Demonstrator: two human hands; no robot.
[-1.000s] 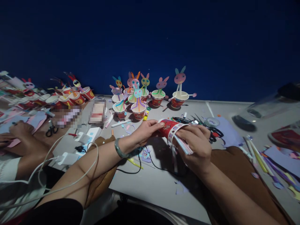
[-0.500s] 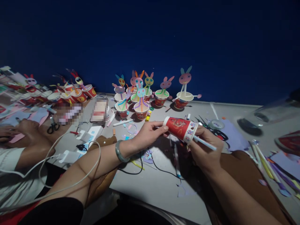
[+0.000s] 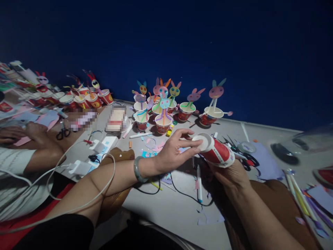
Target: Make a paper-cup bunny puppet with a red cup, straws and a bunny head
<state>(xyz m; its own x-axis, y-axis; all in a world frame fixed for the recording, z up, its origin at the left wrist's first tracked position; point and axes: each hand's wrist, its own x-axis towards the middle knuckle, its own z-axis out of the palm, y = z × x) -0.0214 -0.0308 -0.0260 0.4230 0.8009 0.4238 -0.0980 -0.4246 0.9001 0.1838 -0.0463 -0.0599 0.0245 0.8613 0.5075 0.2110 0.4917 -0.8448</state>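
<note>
A red paper cup point(image 3: 219, 152) is held tilted above the desk point(image 3: 179, 205), its white base point(image 3: 207, 142) turned toward the left hand point(image 3: 171, 152) and its rim end seated at the right hand point(image 3: 233, 176). The cup's weight seems to be borne by the right hand, curled round the rim end; its fingers are mostly hidden, and whether any lie inside the rim cannot be told. The left fingers are parted, tips laid at the base, apparently so that the cup is steadied from both ends.

Paper rabbits point(image 3: 216, 92) are propped in upright cups point(image 3: 163, 127) along the back of the desk, probably to be out of the arms' way. More red cups point(image 3: 93, 100) are grouped at the far left. Scissors point(image 3: 250, 161), a tape roll point(image 3: 246, 147) and purple paper point(image 3: 267, 165) are laid just beyond the right hand, within easy reach, it seems.

The pale desk is littered with paper scraps point(image 3: 208, 218); a white marker point(image 3: 199, 184) lies below the held cup. A power strip point(image 3: 105, 147) is set on the left, near a co-worker's hand point(image 3: 37, 133). The desk is backed by a dark blue wall point(image 3: 166, 41).
</note>
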